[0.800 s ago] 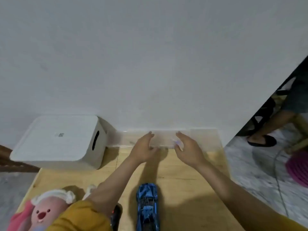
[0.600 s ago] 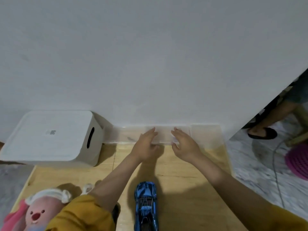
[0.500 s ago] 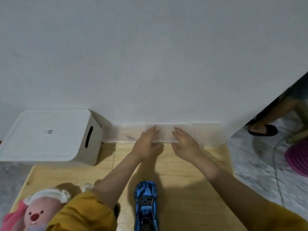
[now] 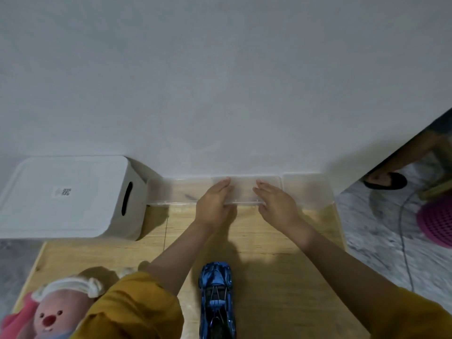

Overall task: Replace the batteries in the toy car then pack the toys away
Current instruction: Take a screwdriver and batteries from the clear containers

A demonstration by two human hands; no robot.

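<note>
A clear plastic box (image 4: 305,192) stands against the wall at the far edge of the wooden table (image 4: 269,241). My left hand (image 4: 212,204) and my right hand (image 4: 276,204) lie side by side on its lid, fingers flat on top and thumbs at the front rim. A dark object shows faintly inside the box, left of my left hand. The blue toy car (image 4: 216,299) sits on the table near me, between my forearms, nose toward the wall. A pink plush toy (image 4: 51,311) lies at the near left corner, partly hidden by my yellow sleeve.
A white lidded storage bin (image 4: 71,196) with a side handle slot stands at the far left, touching the clear box. The white wall rises right behind both. Right of the table is stone floor with a cable, a purple basket (image 4: 437,223) and another person's sandalled foot (image 4: 384,181).
My right hand has flattened its fingers onto the lid and both hands have settled lower on the box. The car and plush have not moved.
</note>
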